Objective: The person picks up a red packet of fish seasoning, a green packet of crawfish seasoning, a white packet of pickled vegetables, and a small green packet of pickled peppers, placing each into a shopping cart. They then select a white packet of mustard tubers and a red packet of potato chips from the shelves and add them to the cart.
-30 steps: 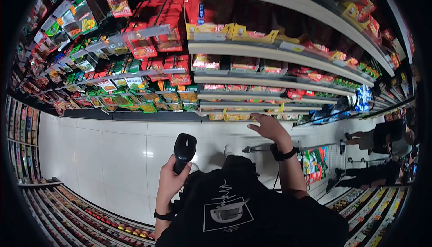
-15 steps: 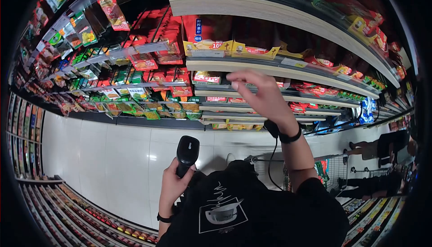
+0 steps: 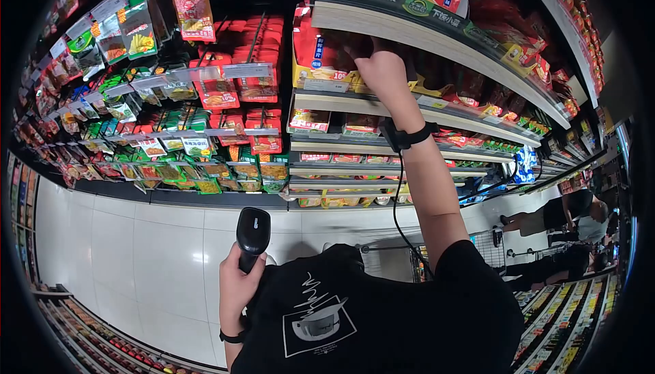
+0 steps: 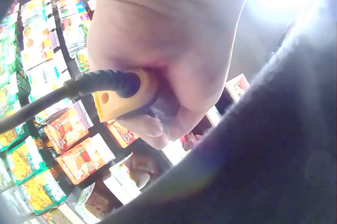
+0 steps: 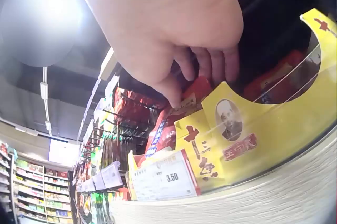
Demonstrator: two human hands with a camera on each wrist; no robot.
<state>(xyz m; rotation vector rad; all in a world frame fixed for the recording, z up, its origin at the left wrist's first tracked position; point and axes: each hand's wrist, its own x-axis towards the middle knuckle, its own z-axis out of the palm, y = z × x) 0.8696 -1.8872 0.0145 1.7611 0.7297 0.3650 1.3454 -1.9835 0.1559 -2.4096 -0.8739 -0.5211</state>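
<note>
My left hand (image 3: pixel 239 284) grips a black handheld scanner (image 3: pixel 253 229) by its handle, head upward, over the floor. In the left wrist view, a cord (image 4: pixel 39 104) leaves the yellow-edged butt (image 4: pixel 124 100) of that handle. My right hand (image 3: pixel 383 77) reaches into a shelf, at a yellow display box (image 5: pixel 279 137) of red packets. Seen from the right wrist, the thumb lies against the nearest red packet (image 5: pixel 196 93), and the loosely bent fingers hang just behind it above the box rim.
A price label (image 5: pixel 164 177) reading 3.50 stands on the shelf edge (image 3: pixel 361 105) before the box. Hanging packets (image 3: pixel 256 67) fill racks on the left. A shelf board (image 3: pixel 409 19) overhangs the hand. At right are a wire cart (image 3: pixel 488 251) and people (image 3: pixel 576 214).
My right hand has risen from near the lower shelves and moved into the display box. The left hand still holds the scanner low. The view has shifted slightly along the shelves.
</note>
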